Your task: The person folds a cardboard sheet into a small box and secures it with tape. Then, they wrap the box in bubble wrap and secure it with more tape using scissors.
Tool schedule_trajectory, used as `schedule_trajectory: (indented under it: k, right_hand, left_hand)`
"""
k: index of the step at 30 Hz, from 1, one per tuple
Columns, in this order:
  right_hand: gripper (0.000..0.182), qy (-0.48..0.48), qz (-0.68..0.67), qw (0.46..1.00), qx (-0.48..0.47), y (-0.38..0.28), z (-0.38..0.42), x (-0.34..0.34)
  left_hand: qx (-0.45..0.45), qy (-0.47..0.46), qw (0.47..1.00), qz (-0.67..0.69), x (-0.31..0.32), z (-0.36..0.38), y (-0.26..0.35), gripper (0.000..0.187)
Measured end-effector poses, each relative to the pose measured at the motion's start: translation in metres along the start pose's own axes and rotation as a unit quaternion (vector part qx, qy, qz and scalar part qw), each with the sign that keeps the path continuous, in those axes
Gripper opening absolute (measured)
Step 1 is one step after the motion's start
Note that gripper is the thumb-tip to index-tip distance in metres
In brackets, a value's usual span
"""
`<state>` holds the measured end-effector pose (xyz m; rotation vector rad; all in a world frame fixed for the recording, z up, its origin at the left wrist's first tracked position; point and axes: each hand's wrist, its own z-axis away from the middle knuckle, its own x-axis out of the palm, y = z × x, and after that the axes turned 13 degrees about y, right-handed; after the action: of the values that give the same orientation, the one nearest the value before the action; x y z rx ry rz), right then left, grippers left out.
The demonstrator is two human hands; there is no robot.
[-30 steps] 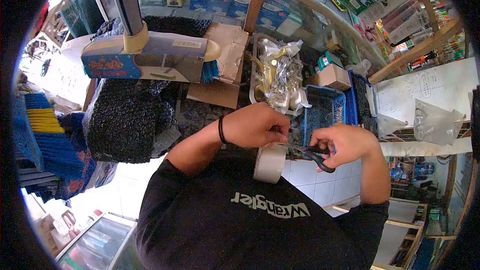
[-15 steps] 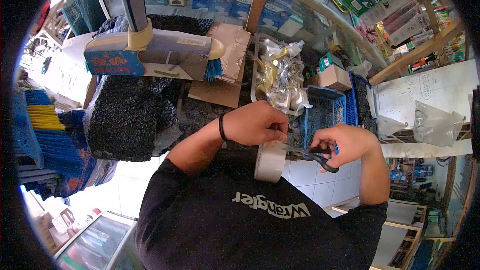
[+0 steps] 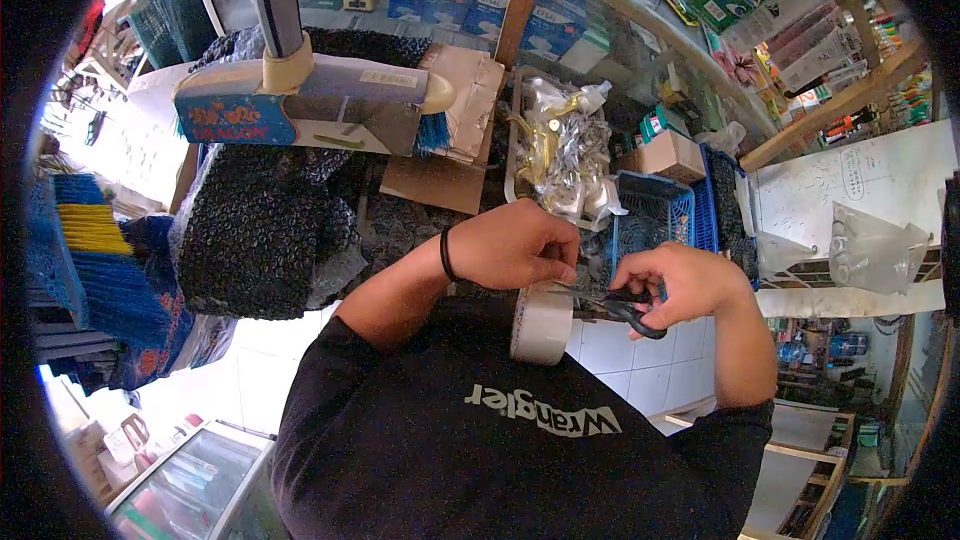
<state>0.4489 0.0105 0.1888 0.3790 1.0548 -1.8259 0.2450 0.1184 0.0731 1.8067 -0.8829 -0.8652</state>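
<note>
My left hand [image 3: 510,245], with a black band on the wrist, grips a roll of clear packing tape [image 3: 540,325] from above, close to my chest. My right hand [image 3: 680,285] holds black-handled scissors [image 3: 625,312] with fingers through the loops. The blades point left and meet the tape at the roll's upper edge. My black shirt [image 3: 520,440] fills the lower part of the view.
A broom head with blue bristles [image 3: 310,105] lies across a roll of black mesh [image 3: 265,230]. Bags of metal hardware [image 3: 565,160], a blue basket [image 3: 650,225] and a small cardboard box [image 3: 672,153] crowd the counter. A glass cabinet [image 3: 190,495] stands at lower left.
My right hand has brought the scissors slightly left, closer to the roll, and the handles have drawn together. My left hand keeps its hold on the tape.
</note>
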Motion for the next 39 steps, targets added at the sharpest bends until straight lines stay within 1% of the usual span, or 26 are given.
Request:
schedule_trajectory:
  k: [6,12,17,23,29,33,35,39]
  right_hand:
    - [0.05,0.01,-0.015,1.0,-0.004,0.001,0.0,0.001]
    - [0.05,0.005,-0.001,1.0,-0.013,0.003,-0.001,0.002]
    - [0.052,0.009,-0.007,1.0,-0.01,-0.001,-0.003,0.004]
    - [0.05,0.0,0.021,1.0,-0.011,-0.006,-0.006,0.003]
    - [0.048,0.004,-0.009,1.0,-0.023,-0.001,-0.01,0.004]
    - [0.047,-0.003,-0.002,1.0,-0.015,-0.004,-0.01,0.002]
    - [0.046,-0.002,-0.006,1.0,-0.02,-0.004,-0.01,0.001]
    - [0.047,-0.005,-0.002,1.0,0.0,-0.005,-0.011,0.002]
  left_hand:
    - [-0.007,0.012,1.0,0.014,0.0,0.002,0.001,0.015]
    - [0.024,0.028,0.999,0.007,0.002,0.002,-0.002,0.017]
    - [0.016,0.028,0.999,0.006,0.002,0.003,0.001,0.017]
    - [0.006,0.02,1.0,0.006,0.0,0.004,0.003,0.017]
    - [0.008,0.022,1.0,0.006,0.0,0.006,0.002,0.017]
    - [-0.017,0.015,1.0,-0.003,-0.001,0.006,0.006,0.017]
    - [-0.02,0.014,1.0,-0.004,-0.001,0.005,0.005,0.017]
    - [-0.018,0.008,1.0,-0.019,-0.002,0.004,0.004,0.018]
